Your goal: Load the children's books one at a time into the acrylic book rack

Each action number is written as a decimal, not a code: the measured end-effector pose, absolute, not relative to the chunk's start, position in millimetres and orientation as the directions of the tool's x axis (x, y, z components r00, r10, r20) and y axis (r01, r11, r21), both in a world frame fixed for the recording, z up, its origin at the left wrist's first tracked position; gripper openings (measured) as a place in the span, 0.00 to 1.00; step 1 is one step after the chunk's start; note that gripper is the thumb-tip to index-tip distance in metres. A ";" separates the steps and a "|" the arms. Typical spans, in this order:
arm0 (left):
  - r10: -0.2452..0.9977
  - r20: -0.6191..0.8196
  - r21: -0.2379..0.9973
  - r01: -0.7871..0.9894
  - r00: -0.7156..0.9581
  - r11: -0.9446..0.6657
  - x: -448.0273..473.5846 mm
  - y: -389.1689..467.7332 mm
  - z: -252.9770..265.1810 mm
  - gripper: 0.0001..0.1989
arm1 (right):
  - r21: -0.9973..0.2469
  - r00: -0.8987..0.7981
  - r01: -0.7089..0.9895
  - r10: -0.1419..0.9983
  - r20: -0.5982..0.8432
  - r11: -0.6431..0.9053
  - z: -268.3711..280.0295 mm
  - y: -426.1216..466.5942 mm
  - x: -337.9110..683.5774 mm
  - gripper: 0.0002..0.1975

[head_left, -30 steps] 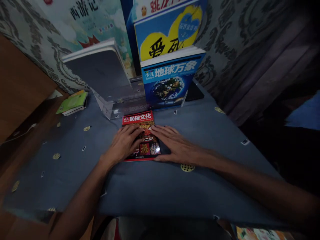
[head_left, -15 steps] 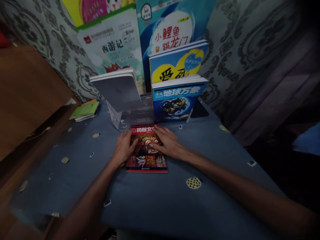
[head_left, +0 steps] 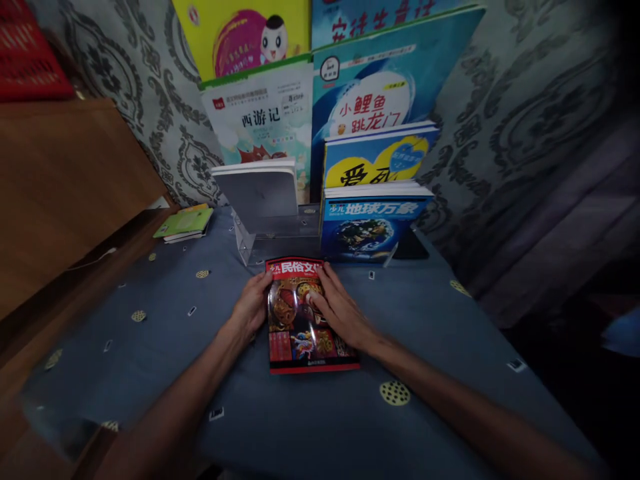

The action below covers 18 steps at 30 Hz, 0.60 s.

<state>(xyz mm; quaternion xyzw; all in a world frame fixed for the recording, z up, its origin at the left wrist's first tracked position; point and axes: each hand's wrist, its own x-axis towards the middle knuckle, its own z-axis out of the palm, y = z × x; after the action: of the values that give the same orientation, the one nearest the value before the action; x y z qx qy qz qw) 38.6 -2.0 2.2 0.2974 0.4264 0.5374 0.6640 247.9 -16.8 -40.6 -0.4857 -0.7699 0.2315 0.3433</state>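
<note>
**Glossy red-and-black paperback [head_left: 295, 343] held between two hands in front of a clear plastic book stand [head_left: 244, 244]**

The paperback is on the near side of the stand, face up, its cover slightly bowed and bearing white Chinese lettering above colourful folk-art pictures. The bare left hand [head_left: 254, 303] holds its left edge near the upper corner. The bare right hand [head_left: 343, 310] holds the opposite side, thumb across the cover and fingers along the upper right edge. Whether the paperback touches the dark blue-grey tablecloth printed with yellow dotted ovals [head_left: 175, 380] cannot be told.

On the stand's left part leans a grey rectangular item with a white edge [head_left: 260, 197]; on its right part stands a blue book with a globe on the cover [head_left: 363, 235]. Rising behind that are a blue book with a yellow heart shape [head_left: 365, 167] and a large teal picture book [head_left: 425, 67]. A pale book with a green top border [head_left: 235, 130] stands behind the stand's left part, a bright yellow book with a cartoon figure [head_left: 200, 47] above it.

Left of the stand lie small green-covered books [head_left: 185, 220]; just right of it, a flat black object [head_left: 415, 247].
</note>
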 end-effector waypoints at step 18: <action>0.997 -0.062 0.830 -0.558 -0.042 0.028 38.5 -8.7 22.1 0.19 | -0.971 -0.168 -0.237 0.983 0.072 0.030 6.1 -35.8 223.5 0.30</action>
<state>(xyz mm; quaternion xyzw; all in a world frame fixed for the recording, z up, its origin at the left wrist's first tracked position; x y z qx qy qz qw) 38.5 -8.7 22.1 0.3061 0.3591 0.6263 0.6206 223.5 -35.8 6.1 -0.3788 -0.4923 0.5843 0.5222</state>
